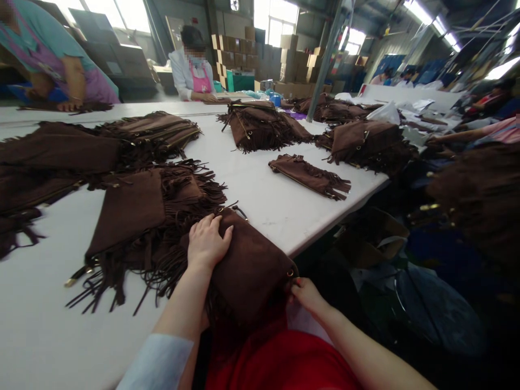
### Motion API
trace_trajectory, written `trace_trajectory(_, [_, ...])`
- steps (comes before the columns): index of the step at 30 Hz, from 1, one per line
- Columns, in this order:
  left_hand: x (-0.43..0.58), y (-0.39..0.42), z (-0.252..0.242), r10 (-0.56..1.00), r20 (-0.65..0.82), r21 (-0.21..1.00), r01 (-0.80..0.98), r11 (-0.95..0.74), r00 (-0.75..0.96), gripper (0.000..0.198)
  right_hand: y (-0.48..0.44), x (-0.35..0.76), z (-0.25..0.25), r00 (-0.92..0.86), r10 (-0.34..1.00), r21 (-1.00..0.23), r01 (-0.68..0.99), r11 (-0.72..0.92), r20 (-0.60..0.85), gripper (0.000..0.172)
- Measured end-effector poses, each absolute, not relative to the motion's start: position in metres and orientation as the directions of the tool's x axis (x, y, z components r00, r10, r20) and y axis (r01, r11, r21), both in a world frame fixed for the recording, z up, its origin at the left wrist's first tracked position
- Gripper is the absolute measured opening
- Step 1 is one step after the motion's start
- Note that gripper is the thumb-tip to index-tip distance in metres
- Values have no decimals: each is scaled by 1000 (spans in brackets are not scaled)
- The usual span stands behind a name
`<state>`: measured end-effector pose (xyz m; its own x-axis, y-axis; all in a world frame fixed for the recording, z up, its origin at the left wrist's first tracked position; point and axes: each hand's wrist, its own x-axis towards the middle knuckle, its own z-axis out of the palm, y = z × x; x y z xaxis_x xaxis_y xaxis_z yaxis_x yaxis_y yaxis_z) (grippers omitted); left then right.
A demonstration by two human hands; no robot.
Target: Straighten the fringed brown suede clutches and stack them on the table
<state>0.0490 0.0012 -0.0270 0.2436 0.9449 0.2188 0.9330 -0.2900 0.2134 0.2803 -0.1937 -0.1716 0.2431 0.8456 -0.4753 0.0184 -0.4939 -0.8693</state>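
A dark brown suede-like bag lies at the table's near edge, tilted toward my body, with a small gold ring at its right corner. My left hand rests on the bag's upper left part, fingers laid over it and thumb apart. At the right corner, just below the ring, the fingers of my right hand are pinched on the bag's edge. Exactly what is between those fingertips is partly hidden. Left of my left hand lies another brown fringed bag, its long fringe spread over the white table.
More brown bags are piled at the left and farther back. One narrow folded bag lies alone near the right edge. Co-workers stand across the table. A metal post rises behind it. Dark bundles fill the right side.
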Motion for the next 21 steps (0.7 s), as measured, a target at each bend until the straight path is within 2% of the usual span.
trace_trajectory(3, [49, 1, -28, 945, 219, 206, 935, -288, 243, 58, -194, 285, -182, 291, 788, -829, -32, -558, -542, 13])
trace_trajectory(5, [49, 1, -28, 946, 213, 206, 935, -289, 246, 57, -196, 288, -180, 341, 790, -854, -82, -514, -509, 11])
trace_trajectory(6, [49, 1, -28, 946, 212, 208, 934, -290, 247, 57, -197, 289, -174, 363, 811, -885, -100, -456, -459, 14])
trace_trajectory(9, [49, 1, -27, 947, 211, 213, 934, -288, 243, 58, -199, 292, -142, 327, 910, -965, -150, -215, -254, 38])
trace_trajectory(11, [50, 1, -27, 947, 211, 210, 935, -286, 242, 58, -198, 291, -117, 222, 961, -977, -171, -129, -166, 39])
trace_trajectory(13, [49, 1, -26, 946, 212, 203, 936, -287, 244, 58, -196, 289, -101, 136, 979, -980, -148, -131, -151, 29])
trace_trajectory(14, [49, 1, -26, 946, 211, 201, 936, -288, 245, 58, -195, 287, -96, 116, 980, -981, -123, -148, -162, 29])
trace_trajectory(17, [49, 2, -27, 946, 208, 205, 935, -289, 247, 57, -195, 283, -97, 128, 971, -978, -77, -192, -200, 41])
trace_trajectory(21, [49, 2, -27, 947, 212, 206, 936, -286, 242, 58, -197, 281, -105, 147, 964, -974, -78, -211, -221, 46])
